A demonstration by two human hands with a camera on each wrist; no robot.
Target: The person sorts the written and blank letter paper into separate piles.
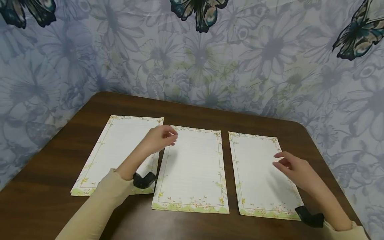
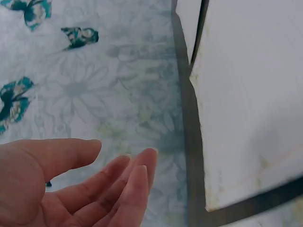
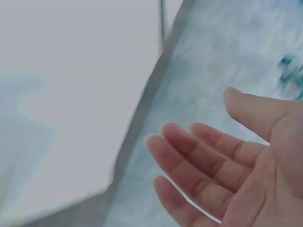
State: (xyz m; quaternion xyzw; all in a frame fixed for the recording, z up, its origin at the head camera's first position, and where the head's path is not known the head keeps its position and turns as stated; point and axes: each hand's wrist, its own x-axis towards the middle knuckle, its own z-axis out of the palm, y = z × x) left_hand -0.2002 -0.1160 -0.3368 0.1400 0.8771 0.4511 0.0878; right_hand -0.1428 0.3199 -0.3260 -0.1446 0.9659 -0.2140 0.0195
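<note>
Three piles of white paper with a floral border lie side by side: a left one, a middle one and a right one. My left hand hovers over the gap between the left and middle sheets, its fingers loosely bent and holding nothing. In the left wrist view its thumb and fingers stand apart. Above the right sheet's outer edge, my right hand is raised with nothing in it. Its fingers are spread and relaxed in the right wrist view, and a shadow falls on the paper below.
A dark brown wooden table with rounded corners carries the papers. Behind it hangs a pale blue floral cloth with dark butterflies. A black wrist strap is on the left wrist, another black strap on the right.
</note>
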